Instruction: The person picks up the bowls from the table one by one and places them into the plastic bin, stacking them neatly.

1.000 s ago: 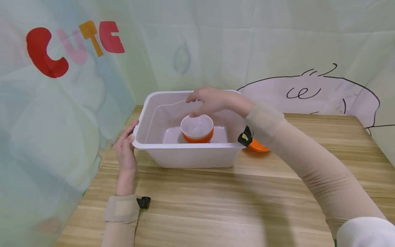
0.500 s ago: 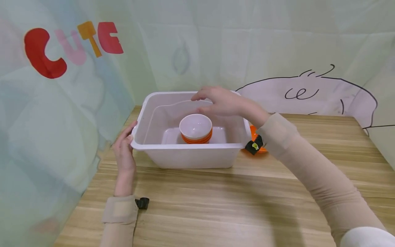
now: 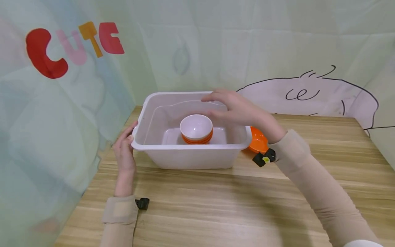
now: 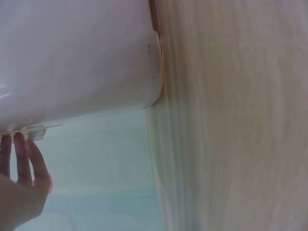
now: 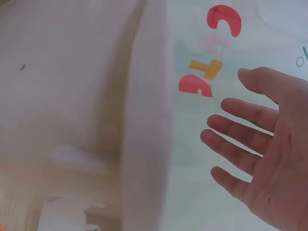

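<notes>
A white plastic tub (image 3: 188,158) stands on the wooden table in the head view. Inside it is a stack of bowls (image 3: 196,127), white within and orange outside. My left hand (image 3: 124,151) holds the tub's left rim with fingertips and thumb; in the left wrist view, its fingers (image 4: 22,156) meet the rim's edge. Over the right part of the tub hovers my right hand (image 3: 236,108), fingers spread and holding nothing. The right wrist view shows that hand's palm (image 5: 284,163) beside the tub's blurred wall (image 5: 147,115).
An orange dish (image 3: 258,140) sits on the table (image 3: 197,206) just right of the tub, partly hidden by the tub and right wrist. Printed cloth (image 3: 197,51) hangs close behind the tub and along the left side.
My right hand has drawn away to the right from above the bowl stack, and more of the orange dish shows. The left hand, tub and bowls keep their places.
</notes>
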Demonstrator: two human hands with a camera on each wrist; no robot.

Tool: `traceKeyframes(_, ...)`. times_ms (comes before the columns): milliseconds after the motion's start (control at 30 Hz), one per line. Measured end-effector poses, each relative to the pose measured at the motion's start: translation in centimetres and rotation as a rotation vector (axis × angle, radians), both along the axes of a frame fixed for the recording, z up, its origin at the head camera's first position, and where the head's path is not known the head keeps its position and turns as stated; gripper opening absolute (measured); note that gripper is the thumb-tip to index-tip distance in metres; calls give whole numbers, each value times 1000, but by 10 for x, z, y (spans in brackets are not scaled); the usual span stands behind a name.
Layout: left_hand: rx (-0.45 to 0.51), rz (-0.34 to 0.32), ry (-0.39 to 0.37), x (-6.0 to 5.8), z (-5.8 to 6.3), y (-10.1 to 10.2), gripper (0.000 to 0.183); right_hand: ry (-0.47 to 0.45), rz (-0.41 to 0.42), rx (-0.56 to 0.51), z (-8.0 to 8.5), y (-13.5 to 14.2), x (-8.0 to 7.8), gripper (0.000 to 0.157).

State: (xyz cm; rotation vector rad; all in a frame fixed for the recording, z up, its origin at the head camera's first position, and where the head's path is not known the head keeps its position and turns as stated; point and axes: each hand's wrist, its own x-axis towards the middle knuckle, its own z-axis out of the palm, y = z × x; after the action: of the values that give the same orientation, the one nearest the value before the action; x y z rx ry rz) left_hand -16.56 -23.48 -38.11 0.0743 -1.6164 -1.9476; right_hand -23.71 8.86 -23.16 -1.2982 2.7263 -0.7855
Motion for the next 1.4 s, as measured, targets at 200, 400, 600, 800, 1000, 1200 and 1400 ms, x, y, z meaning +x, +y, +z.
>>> traceKeyframes(200, 2, 1, -2, 0, 0, -1, 39, 40, -30, -63, -10, 11, 8, 43)
traceKeyframes(400, -2, 3, -13, 1, 1, -2, 38, 73, -45, -161, -22, 20, 15, 42)
traceKeyframes(600, -5, -1, -18, 1, 1, -1, 38, 84, -82, -273, -35, 31, 22, 44)
traceKeyframes(800, -6, 1, -11, 2, 1, -1, 38, 80, -109, -350, -42, 39, 30, 47)
traceKeyframes(1000, -24, -6, -24, 1, 1, -1, 38, 99, -161, -391, -50, 48, 36, 51)
traceKeyframes(1200, -29, -12, -9, 1, 0, 0, 39, 64, -186, -448, -59, 61, 38, 63)
traceKeyframes(1400, -33, -15, -1, 1, -1, -2, 39, 61, -207, -492, -67, 71, 40, 71)
